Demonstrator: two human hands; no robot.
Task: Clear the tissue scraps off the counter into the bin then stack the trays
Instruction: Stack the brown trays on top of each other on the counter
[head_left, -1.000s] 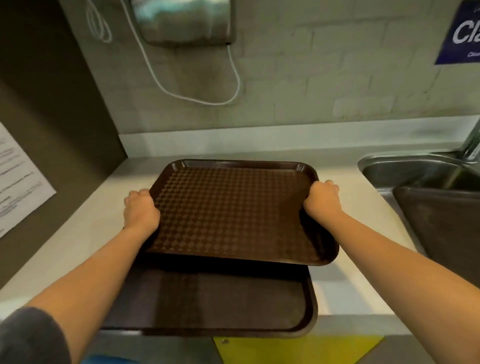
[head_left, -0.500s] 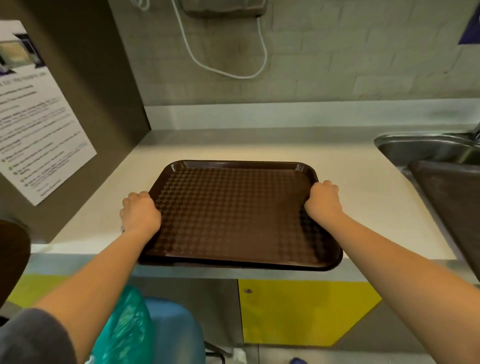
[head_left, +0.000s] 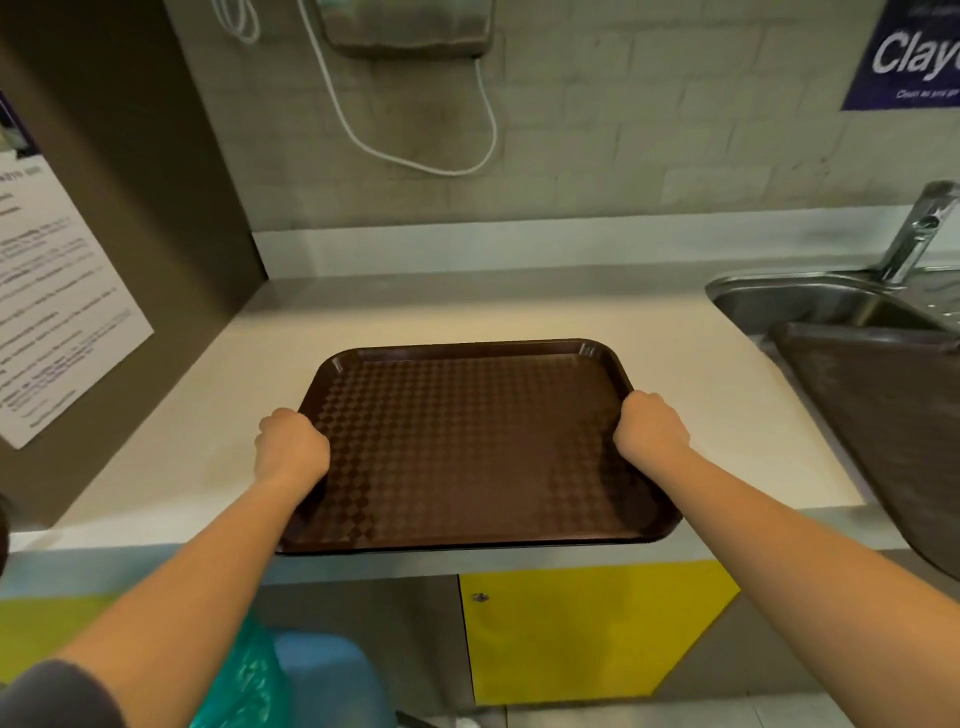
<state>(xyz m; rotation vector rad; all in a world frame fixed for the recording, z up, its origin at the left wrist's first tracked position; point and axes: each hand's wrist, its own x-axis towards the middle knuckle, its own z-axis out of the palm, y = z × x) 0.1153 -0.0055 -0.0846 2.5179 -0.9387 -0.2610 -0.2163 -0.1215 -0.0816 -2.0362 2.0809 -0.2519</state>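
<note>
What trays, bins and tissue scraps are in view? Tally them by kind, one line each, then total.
Trays: 2, the patterned tray held by the left hand and right hand, and the dark tray leaning at the sink
Bins: 1, the blue bin
Tissue scraps: 0 visible
Total: 3

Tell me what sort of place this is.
Probably a canteen or shared kitchen clean-up corner: a brown serving tray gripped by both hands on a counter, a steel sink with another tray leaning in it, and printed notices on the walls.
</note>
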